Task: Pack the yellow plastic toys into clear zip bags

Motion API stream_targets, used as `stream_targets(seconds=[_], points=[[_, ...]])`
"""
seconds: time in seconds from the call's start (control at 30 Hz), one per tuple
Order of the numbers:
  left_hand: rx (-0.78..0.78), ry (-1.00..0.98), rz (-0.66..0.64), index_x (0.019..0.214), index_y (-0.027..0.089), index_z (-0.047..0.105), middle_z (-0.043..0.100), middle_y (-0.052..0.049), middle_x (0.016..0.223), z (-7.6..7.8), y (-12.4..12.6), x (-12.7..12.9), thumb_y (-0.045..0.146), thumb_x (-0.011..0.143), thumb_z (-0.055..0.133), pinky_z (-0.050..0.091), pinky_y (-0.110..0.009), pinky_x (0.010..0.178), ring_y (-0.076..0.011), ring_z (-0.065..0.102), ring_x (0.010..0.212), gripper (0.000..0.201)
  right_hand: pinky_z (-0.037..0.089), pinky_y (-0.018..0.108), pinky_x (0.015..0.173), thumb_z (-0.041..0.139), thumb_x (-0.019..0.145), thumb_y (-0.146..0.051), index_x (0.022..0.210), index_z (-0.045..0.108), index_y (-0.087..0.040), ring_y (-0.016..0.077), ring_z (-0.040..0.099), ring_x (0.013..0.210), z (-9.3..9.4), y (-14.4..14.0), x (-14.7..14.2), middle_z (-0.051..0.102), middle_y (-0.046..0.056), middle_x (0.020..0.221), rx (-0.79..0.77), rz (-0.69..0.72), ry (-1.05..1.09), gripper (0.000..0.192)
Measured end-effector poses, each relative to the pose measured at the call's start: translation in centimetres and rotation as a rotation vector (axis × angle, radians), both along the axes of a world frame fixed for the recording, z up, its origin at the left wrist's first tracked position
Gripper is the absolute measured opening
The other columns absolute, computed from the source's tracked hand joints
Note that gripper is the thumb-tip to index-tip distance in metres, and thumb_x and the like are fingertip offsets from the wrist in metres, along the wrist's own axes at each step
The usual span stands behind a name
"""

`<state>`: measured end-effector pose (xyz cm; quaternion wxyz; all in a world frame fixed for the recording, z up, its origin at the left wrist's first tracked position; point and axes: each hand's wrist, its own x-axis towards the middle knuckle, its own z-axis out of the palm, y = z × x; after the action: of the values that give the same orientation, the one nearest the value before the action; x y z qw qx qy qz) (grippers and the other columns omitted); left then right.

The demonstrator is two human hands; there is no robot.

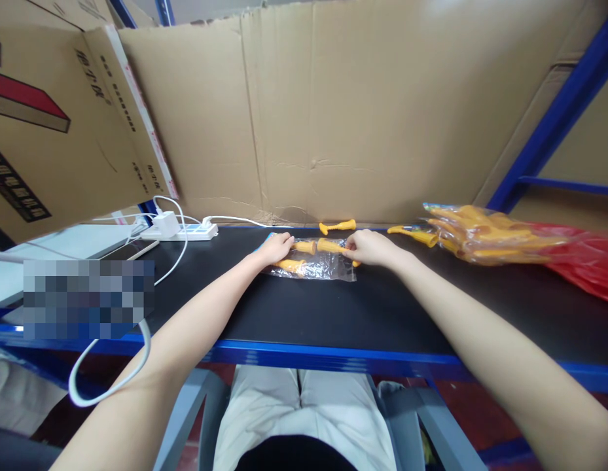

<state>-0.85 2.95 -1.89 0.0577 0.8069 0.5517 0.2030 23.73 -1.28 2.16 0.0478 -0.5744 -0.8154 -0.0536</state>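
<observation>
A clear plastic bag (323,268) lies flat on the black tabletop with a yellow plastic piece (290,265) inside. My left hand (277,249) is closed over the bag's left end, fingers curled. Beside its fingertips is another yellow piece with a flared end (304,246). My right hand (371,248) pinches the thin end of a yellow flared piece (332,245) at the bag's right side. Whether these last two are inside the bag or on it, I cannot tell. A small yellow tip (355,263) shows below my right fingers.
Loose yellow pieces lie behind, one near the cardboard wall (338,226) and one farther right (419,235). A filled bag of yellow pieces (480,235) and red plastic (583,258) are at right. A white power strip (200,231), cables and a phone (131,251) are left.
</observation>
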Motion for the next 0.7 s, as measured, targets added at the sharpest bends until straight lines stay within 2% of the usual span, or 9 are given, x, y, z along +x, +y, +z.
stream_targets(seconds=[0.37,0.57,0.7], points=[[0.014,0.001,-0.017,0.083,0.014,0.057,0.064,-0.011,0.095,-0.3,0.2,0.0,0.033,0.090,0.024,0.041,-0.032,0.082,-0.0218,0.058,0.091,0.038,0.035,0.024,0.055,0.053,0.075,-0.036,0.078,0.069,-0.021,0.0162,0.059,0.067,-0.3,0.1,-0.2,0.067,0.004,0.075,0.034,0.040,-0.011,0.023],[-0.054,-0.066,-0.005,0.095,0.014,0.056,0.061,-0.012,0.104,0.0,-0.1,0.0,0.037,0.091,0.024,0.040,-0.032,0.085,-0.0226,0.056,0.097,0.041,0.039,0.024,0.058,0.052,0.078,-0.040,0.082,0.070,-0.021,0.0184,0.062,0.073,-1.7,0.1,-1.1,0.069,0.005,0.077,0.088,-0.009,0.074,0.026],[-0.080,-0.146,0.004,0.097,0.014,0.056,0.060,-0.012,0.108,0.5,-0.8,0.2,0.037,0.090,0.025,0.039,-0.033,0.087,-0.0230,0.055,0.099,0.040,0.042,0.027,0.065,0.051,0.080,-0.034,0.085,0.070,-0.021,0.0195,0.062,0.077,-2.7,0.5,-1.6,0.069,0.005,0.080,0.104,0.054,0.194,0.023]])
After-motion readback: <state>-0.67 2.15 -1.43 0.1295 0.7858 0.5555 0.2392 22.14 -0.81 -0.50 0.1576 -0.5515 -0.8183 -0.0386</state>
